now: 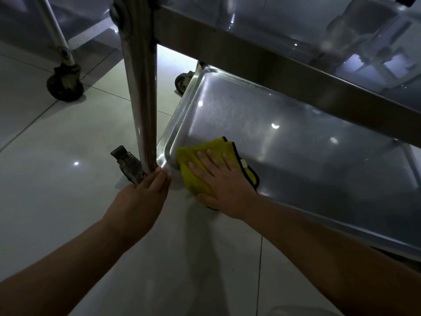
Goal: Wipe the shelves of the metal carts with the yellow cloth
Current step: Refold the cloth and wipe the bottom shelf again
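Bottom shelf [284, 133], near corner: your right hand [224, 182] presses the yellow cloth [193, 165] with flat, spread fingers; your left hand [139, 199], fingers straight and together, touches the cart post [142, 99]. Keep even pressure and sweep into the raised rim.

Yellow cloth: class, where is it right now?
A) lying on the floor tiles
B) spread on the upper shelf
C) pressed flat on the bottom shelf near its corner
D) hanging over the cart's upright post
C: the right hand presses the yellow cloth flat onto the bottom shelf, near its corner.
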### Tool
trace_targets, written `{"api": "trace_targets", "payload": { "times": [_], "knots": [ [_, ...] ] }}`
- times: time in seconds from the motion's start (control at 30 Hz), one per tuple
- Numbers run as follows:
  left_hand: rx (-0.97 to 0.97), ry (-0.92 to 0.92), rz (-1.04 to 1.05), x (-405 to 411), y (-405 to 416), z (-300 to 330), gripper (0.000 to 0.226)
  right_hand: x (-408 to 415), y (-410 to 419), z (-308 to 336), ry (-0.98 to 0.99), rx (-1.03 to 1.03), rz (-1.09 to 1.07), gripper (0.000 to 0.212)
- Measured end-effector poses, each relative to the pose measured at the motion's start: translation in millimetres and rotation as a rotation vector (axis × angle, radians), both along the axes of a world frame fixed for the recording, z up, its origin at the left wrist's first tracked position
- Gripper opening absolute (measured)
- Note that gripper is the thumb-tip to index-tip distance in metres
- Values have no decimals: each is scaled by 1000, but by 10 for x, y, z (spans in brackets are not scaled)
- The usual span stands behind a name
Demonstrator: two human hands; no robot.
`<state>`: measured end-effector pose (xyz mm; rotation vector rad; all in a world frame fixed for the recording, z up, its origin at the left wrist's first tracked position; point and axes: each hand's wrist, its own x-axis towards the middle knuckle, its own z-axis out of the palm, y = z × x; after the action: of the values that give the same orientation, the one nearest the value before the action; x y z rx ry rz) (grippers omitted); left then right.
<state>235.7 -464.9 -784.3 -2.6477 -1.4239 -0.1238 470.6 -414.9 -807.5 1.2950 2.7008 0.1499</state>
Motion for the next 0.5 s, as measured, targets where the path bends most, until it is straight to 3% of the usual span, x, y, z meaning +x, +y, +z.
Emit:
{"api": "trace_targets", "payload": {
  "times": [0.17, 0.3, 0.5],
  "knots": [
    [-2, -50, 32, 46, -13, 15, 63, 792, -359, 12, -58, 33, -113, 80],
    [-9, -136, 71, 53, 0, -57, 47, 1289, -675, 82, -111, -19, -293, 82],
    [48, -214, 65, 34, 12, -187, 48, 1450, -865, 132, -95, 0, -402, 79]
  ]
}}
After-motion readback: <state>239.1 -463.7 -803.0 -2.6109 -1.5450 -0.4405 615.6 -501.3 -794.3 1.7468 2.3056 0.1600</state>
